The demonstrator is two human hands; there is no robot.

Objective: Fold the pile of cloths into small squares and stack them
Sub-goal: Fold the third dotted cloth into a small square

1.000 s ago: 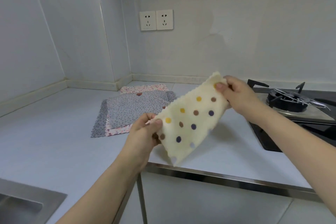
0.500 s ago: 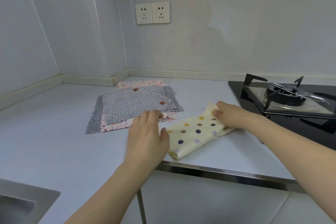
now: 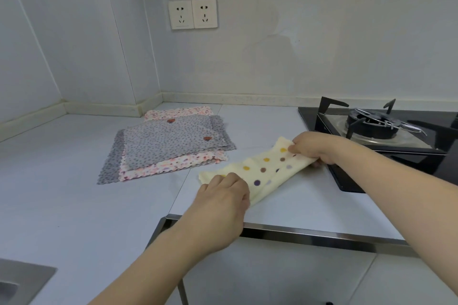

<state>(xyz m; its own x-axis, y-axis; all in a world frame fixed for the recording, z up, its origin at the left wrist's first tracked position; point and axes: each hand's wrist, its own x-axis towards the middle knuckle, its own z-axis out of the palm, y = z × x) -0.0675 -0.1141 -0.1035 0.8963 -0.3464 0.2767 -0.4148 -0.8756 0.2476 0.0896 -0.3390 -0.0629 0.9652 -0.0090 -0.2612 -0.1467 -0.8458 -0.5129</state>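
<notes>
Closest to me, at the bottom left, the corner of a steel sink is set into the pale counter, and a metal strip runs along the counter's near edge. Two bare forearms reach in over that edge. The left hand lies knuckles up on the near left end of a cream cloth with coloured dots; its fingers curl down over that end and seem to grip it, though the fingertips are hidden under the hand. The cloth is folded into a long narrow strip and lies on the counter, stretched on a slant from near left to far right. At its far right end the right hand holds the cloth, fingers curled round the edge with the fingertips pinching the fabric. That end lies just beside the near left corner of a black gas stove, whose burner grate sits further right.

Further back and to the left, near the strip but apart from it, a pile of cloths lies flat on the counter: a grey dotted one on top, a pink flowered one under it and another grey one at the bottom, with one more pink edge showing at the far side. Behind everything, on the far wall, a double socket is mounted above the pile
</notes>
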